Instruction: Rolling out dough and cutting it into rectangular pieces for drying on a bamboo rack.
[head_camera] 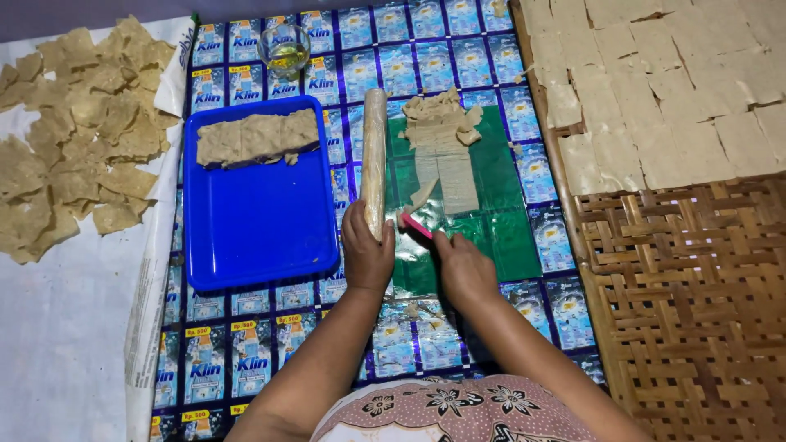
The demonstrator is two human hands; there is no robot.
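Woven bamboo tray [688, 311] with cut dough squares lies right of the green sheet [491, 221]; blue tray [246, 229] holding a dough slab sits left of it. On the sheet's left edge, left hand [367, 250] is closed around the rolling pin [374, 155]. Right hand [464, 266] pinches a pink cutter [416, 225] at the sheet's near end, below the cut dough strips [442, 151].

Sachet-print mat [458, 57] on floor; woven bamboo tray [696, 311] beside; dim light
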